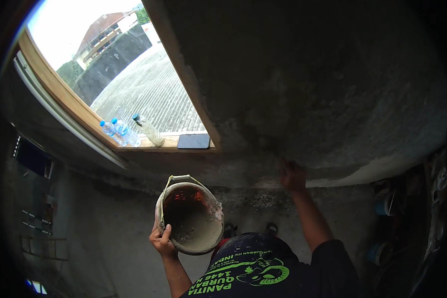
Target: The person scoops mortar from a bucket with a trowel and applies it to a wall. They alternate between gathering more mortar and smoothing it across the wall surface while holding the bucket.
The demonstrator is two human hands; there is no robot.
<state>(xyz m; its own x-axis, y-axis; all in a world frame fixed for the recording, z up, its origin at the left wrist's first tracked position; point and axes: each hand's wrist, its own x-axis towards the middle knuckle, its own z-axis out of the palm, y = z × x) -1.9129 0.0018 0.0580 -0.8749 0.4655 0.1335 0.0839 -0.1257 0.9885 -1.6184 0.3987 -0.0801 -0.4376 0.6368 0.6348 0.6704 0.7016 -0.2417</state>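
Note:
My left hand (162,242) grips the rim of a cement-smeared bucket (191,218), thumb over the edge. It holds the bucket up in front of my chest. The bucket is red inside, with wet grey mortar at the bottom and a wire handle hanging at its far side. My right hand (293,177) is stretched out and pressed against the grey plastered wall (323,99), at the lower edge of the fresh plaster. Its fingers are curled. It is too dark to make out whether there is a tool in them. My black shirt (263,270) with green print fills the bottom.
A wooden-framed window (59,94) opens on the left onto a corrugated roof. On its sill stand two plastic water bottles (116,131), a glass bottle (149,130) and a dark phone (193,141). Blue containers (382,206) sit in the dark at the right.

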